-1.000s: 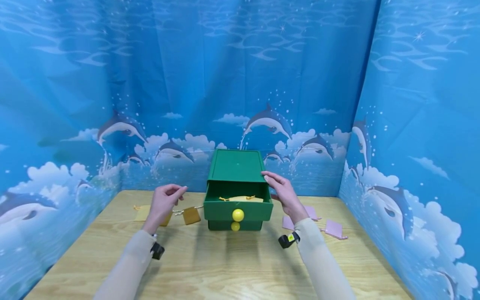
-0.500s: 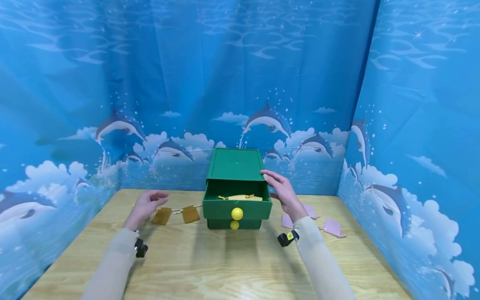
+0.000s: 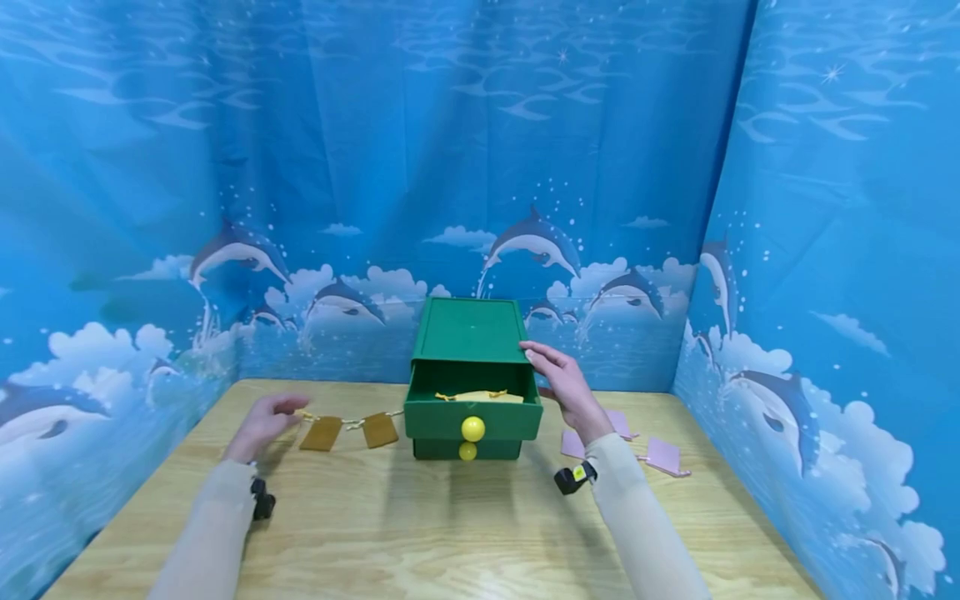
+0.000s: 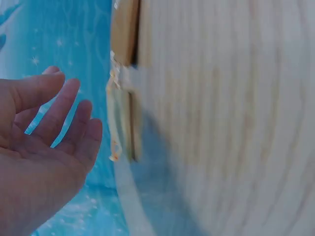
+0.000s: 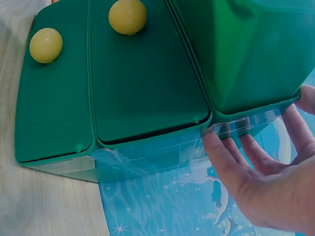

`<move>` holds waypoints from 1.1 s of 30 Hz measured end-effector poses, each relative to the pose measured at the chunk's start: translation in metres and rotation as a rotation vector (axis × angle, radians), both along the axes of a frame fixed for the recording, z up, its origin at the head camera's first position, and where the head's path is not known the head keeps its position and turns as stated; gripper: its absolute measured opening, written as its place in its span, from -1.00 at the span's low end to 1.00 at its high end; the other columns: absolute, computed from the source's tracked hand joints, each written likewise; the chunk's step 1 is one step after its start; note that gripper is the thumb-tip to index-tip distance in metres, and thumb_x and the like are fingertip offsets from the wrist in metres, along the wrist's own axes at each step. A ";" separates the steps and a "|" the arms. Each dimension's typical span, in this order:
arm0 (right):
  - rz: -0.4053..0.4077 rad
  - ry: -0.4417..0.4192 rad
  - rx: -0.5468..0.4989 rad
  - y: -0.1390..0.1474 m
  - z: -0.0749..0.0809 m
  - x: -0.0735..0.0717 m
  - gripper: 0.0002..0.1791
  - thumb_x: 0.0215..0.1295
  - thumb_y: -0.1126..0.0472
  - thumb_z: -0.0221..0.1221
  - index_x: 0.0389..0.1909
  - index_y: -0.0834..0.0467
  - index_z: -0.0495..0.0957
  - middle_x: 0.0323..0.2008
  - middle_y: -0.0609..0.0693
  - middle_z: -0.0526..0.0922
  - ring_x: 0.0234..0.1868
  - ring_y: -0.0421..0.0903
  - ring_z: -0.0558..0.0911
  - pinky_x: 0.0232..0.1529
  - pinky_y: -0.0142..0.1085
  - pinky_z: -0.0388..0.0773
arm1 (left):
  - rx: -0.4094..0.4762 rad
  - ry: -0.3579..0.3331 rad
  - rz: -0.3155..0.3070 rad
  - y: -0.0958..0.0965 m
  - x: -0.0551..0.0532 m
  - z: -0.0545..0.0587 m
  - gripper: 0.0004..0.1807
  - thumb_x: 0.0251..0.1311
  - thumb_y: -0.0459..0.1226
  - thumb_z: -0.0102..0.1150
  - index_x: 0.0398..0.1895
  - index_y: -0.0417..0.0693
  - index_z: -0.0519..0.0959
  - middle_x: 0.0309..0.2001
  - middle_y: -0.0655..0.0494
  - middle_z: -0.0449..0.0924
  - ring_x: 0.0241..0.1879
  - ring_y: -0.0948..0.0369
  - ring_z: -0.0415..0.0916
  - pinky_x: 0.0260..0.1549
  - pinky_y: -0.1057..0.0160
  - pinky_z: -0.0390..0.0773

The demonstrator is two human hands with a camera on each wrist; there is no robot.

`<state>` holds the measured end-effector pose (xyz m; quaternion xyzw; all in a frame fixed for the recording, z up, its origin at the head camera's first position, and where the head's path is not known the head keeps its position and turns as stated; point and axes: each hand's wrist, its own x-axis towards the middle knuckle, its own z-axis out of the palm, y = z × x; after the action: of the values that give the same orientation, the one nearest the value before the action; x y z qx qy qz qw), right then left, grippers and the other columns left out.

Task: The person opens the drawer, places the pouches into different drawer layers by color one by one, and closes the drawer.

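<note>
A green drawer cabinet has its top drawer pulled out, with a yellow drawstring pouch inside. My right hand lies along the cabinet's upper right side. In the right wrist view its fingers extend against the side wall, thumb at the top edge. On the left, my left hand hovers with loosely bent fingers, holding nothing. Close to it in the left wrist view lies a pale yellow pouch, which the hand mostly covers in the head view. Two brown pouches lie between hand and cabinet.
Several pink pouches lie on the wooden table, right of the cabinet beside my right forearm. Yellow round knobs stick out from the drawer fronts. A blue dolphin-print curtain closes off the back and sides.
My left hand has moved left and lower, away from the cabinet toward the yellow pouch, uncovering the left brown pouch. The right hand and cabinet stay in place.
</note>
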<state>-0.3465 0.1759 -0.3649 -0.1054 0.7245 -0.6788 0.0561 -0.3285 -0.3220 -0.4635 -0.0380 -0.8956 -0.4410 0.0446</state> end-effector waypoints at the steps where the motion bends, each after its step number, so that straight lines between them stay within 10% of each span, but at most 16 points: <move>1: 0.002 0.000 -0.001 0.000 0.000 0.000 -0.52 0.47 -0.09 0.04 0.34 -0.06 0.42 0.46 -0.07 0.25 0.47 0.05 0.22 0.35 0.18 0.26 | -0.006 -0.021 0.011 -0.002 0.000 -0.001 -0.56 0.34 -0.49 -0.05 0.28 -0.46 0.35 0.23 -0.50 0.36 0.21 -0.35 0.32 0.14 -0.22 0.42; 14: 0.002 -0.013 -0.003 -0.001 -0.003 -0.001 -0.52 0.48 -0.08 0.03 0.34 -0.06 0.42 0.46 -0.06 0.26 0.47 0.06 0.22 0.36 0.19 0.24 | -0.095 -0.040 0.008 -0.020 0.002 -0.011 -0.53 0.12 -0.58 -0.04 0.16 -0.57 0.37 0.07 -0.56 0.42 0.09 -0.36 0.38 0.06 -0.24 0.45; 23: -0.004 -0.013 -0.004 -0.001 -0.003 -0.002 -0.52 0.49 -0.08 0.02 0.35 -0.05 0.41 0.47 -0.06 0.24 0.48 0.06 0.20 0.37 0.20 0.21 | -0.136 -0.143 -0.019 -0.027 0.006 -0.012 -0.36 0.14 -0.55 0.07 0.34 -0.44 0.20 0.34 -0.66 -0.02 0.26 -0.53 0.06 0.16 -0.39 0.28; 33: 0.016 -0.020 0.001 -0.001 0.006 0.007 -0.51 0.52 -0.03 -0.02 0.39 0.00 0.36 0.49 -0.01 0.20 0.50 0.08 0.18 0.38 0.18 0.22 | -0.181 -0.205 -0.019 -0.030 0.011 -0.004 -0.37 0.09 -0.45 0.21 0.26 -0.47 0.32 0.31 -0.60 0.13 0.25 -0.48 0.13 0.17 -0.36 0.29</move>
<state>-0.3399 0.1747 -0.3588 -0.1042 0.7234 -0.6791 0.0689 -0.3179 -0.3518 -0.4679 -0.0054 -0.9312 -0.3602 -0.0548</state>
